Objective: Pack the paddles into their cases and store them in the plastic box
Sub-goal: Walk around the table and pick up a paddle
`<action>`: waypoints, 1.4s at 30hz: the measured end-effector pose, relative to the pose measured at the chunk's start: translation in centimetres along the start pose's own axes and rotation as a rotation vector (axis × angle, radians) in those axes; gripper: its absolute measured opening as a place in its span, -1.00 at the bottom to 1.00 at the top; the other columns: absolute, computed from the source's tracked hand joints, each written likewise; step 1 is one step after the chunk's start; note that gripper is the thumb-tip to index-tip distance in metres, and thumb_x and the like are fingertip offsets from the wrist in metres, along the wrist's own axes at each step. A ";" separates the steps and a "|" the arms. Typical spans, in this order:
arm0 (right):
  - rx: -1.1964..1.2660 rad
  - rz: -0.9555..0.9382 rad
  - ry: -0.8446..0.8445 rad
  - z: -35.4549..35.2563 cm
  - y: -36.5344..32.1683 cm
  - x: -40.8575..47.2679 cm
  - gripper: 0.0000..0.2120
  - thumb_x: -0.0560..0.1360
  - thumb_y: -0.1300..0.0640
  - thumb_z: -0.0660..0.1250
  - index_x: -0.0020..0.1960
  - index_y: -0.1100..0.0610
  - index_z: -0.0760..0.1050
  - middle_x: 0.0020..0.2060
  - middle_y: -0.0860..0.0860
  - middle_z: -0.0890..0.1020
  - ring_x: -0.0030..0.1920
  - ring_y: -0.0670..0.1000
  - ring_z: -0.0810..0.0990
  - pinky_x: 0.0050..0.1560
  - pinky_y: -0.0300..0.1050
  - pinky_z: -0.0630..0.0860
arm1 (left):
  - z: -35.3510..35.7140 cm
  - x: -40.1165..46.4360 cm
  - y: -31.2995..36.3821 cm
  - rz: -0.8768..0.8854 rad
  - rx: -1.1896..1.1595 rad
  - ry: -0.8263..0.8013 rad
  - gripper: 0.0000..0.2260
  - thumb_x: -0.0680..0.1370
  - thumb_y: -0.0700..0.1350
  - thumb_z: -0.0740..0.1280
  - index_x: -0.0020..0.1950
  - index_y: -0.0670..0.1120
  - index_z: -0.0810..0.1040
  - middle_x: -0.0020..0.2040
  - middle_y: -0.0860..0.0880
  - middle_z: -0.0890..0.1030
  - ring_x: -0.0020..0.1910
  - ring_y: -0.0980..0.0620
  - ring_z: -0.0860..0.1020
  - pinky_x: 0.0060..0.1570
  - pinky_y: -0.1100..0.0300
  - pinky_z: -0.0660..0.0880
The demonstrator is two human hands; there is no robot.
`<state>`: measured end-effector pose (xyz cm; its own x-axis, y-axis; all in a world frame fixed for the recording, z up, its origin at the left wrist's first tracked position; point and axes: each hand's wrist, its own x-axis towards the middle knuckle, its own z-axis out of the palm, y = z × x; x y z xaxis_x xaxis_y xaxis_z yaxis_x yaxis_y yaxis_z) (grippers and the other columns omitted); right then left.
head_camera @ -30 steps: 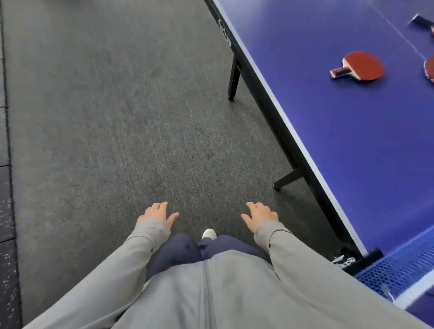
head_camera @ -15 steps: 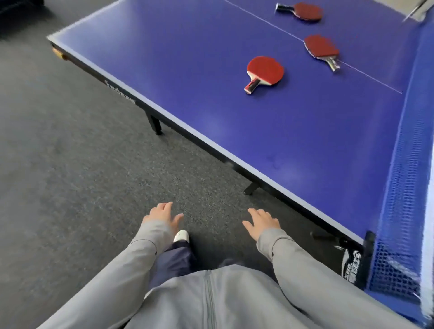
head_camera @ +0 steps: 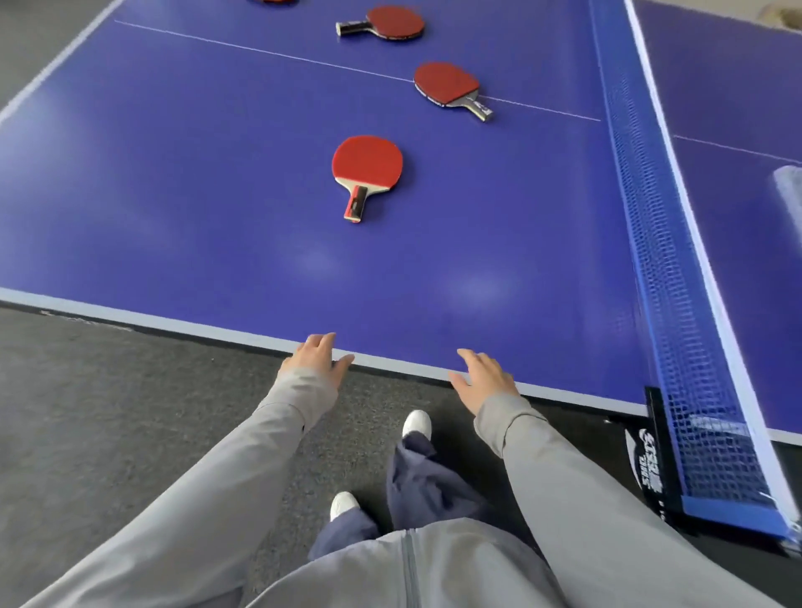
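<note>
At the top edge a fourth paddle point(head_camera: 272, 1) is cut off; both hands empty, fingers relaxed.

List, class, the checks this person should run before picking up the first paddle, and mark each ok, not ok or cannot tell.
1. Left hand free: ok, open, holds nothing.
2. Right hand free: ok, open.
3. Nearest paddle uncovered, handle toward the person: ok.
4. Other paddles located: ok, middle paddle, far paddle.
5. Cases in sight: not ok.
6. Plastic box in sight: not ok.
</note>
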<state>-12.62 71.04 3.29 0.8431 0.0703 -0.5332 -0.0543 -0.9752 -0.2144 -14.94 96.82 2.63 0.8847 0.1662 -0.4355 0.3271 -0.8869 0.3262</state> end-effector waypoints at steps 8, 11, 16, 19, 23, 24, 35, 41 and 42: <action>0.025 0.029 0.058 -6.0 3.2 9.5 -0.49 0.60 -0.10 0.11 0.48 0.06 0.15 0.39 0.04 0.35 0.39 0.11 0.30 0.27 0.05 0.32 | -2.2 9.3 5.6 -0.043 0.002 0.110 -0.46 0.59 0.17 0.13 0.48 -0.07 0.19 0.41 -0.04 0.33 0.38 -0.07 0.30 0.28 0.02 0.28; 0.047 0.027 0.096 -8.6 4.2 13.7 -0.48 0.59 -0.10 0.13 0.48 0.07 0.16 0.38 0.04 0.37 0.38 0.10 0.30 0.27 0.03 0.31 | -3.0 12.8 7.2 -0.102 -0.040 0.172 -0.42 0.57 0.17 0.17 0.49 -0.10 0.16 0.41 -0.07 0.32 0.36 -0.09 0.30 0.27 0.01 0.28; 0.089 0.017 0.179 -12.7 5.0 20.3 -0.47 0.58 -0.09 0.16 0.48 0.09 0.17 0.36 0.06 0.38 0.37 0.11 0.31 0.28 0.04 0.29 | -4.5 18.5 9.5 -0.215 -0.185 0.247 -0.34 0.53 0.17 0.25 0.51 -0.12 0.13 0.41 -0.10 0.29 0.37 -0.11 0.27 0.27 -0.03 0.29; 0.193 -0.007 0.233 -14.9 4.8 24.1 -0.48 0.57 -0.06 0.21 0.46 0.11 0.21 0.35 0.06 0.40 0.38 0.10 0.31 0.30 0.05 0.29 | -5.1 21.6 10.1 -0.230 -0.332 0.346 -0.33 0.49 0.11 0.36 0.48 -0.12 0.19 0.36 -0.13 0.33 0.35 -0.14 0.29 0.26 -0.07 0.32; 0.444 -0.090 0.328 -17.6 4.4 29.4 -0.50 0.54 0.04 0.29 0.42 0.13 0.28 0.30 0.07 0.43 0.33 0.07 0.37 0.34 0.03 0.32 | -5.2 25.8 10.1 -0.290 -0.435 0.436 -0.32 0.41 0.07 0.46 0.43 -0.12 0.29 0.33 -0.12 0.37 0.32 -0.15 0.33 0.29 -0.07 0.25; 0.480 -0.095 0.356 -18.3 4.3 30.8 -0.51 0.53 0.05 0.31 0.40 0.13 0.29 0.28 0.07 0.44 0.31 0.06 0.39 0.33 0.00 0.34 | -5.0 26.8 10.0 -0.305 -0.441 0.434 -0.31 0.39 0.07 0.48 0.42 -0.12 0.32 0.31 -0.13 0.39 0.31 -0.15 0.34 0.28 -0.07 0.25; 0.442 -0.095 0.558 -25.8 1.6 48.8 -0.51 0.53 0.01 0.29 0.38 0.19 0.32 0.27 0.10 0.42 0.32 0.08 0.35 0.34 0.05 0.31 | -3.7 32.0 9.6 -0.436 -0.411 0.515 -0.68 0.43 -0.08 0.45 0.09 -0.21 0.51 0.03 -0.22 0.46 0.08 -0.25 0.38 0.11 -0.11 0.32; 0.205 -0.081 0.613 -27.6 0.8 56.5 -0.46 0.52 -0.05 0.28 0.40 0.19 0.29 0.33 0.12 0.38 0.35 0.13 0.30 0.27 0.06 0.27 | -4.7 31.7 9.8 -0.450 -0.556 0.503 -0.78 0.42 -0.02 0.44 -0.05 0.04 0.43 -0.14 0.10 0.44 -0.05 -0.09 0.46 -0.11 0.00 0.46; 0.177 -0.073 0.611 -27.8 0.8 57.4 -0.47 0.52 -0.06 0.28 0.39 0.19 0.31 0.32 0.13 0.38 0.34 0.15 0.31 0.25 0.06 0.28 | -4.9 31.7 9.8 -0.480 -0.601 0.495 -0.77 0.42 0.00 0.44 -0.05 0.09 0.42 -0.19 0.13 0.47 -0.12 -0.08 0.48 -0.18 0.02 0.48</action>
<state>50.58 68.48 -4.72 0.9981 -0.0475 0.0396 -0.0282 -0.9195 -0.3921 17.96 95.49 -3.85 0.6047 0.7483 -0.2728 0.6919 -0.3239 0.6452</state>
